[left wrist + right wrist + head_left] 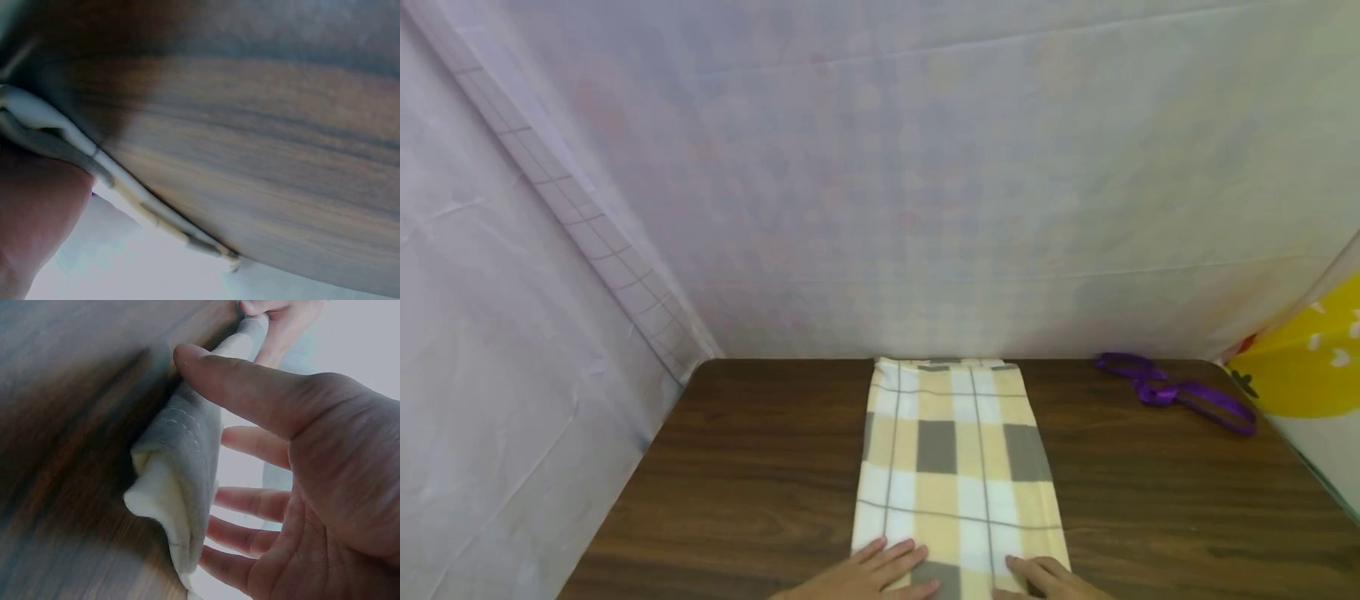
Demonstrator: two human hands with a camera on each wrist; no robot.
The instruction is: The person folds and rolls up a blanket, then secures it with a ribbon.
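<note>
A folded towel (962, 467) in yellow, white and grey checks lies lengthwise on the dark wooden table (752, 467), its far end at the back edge. My left hand (865, 577) rests on its near left part, fingers spread. On the near right side, my right hand (1048, 579) touches the cloth with its fingertips. The right wrist view shows the layered towel edge (187, 437) beside the extended thumb, with the other fingers loosely apart on its upper face. In the left wrist view, the towel's side (156, 209) runs past the hand; most of that hand is out of sight.
A purple ribbon (1157, 393), looped and knotted, lies at the table's back right. White sheeting (925, 183) hangs behind the table and more on the left. At the right edge hangs cloth with a yellow print (1307, 367).
</note>
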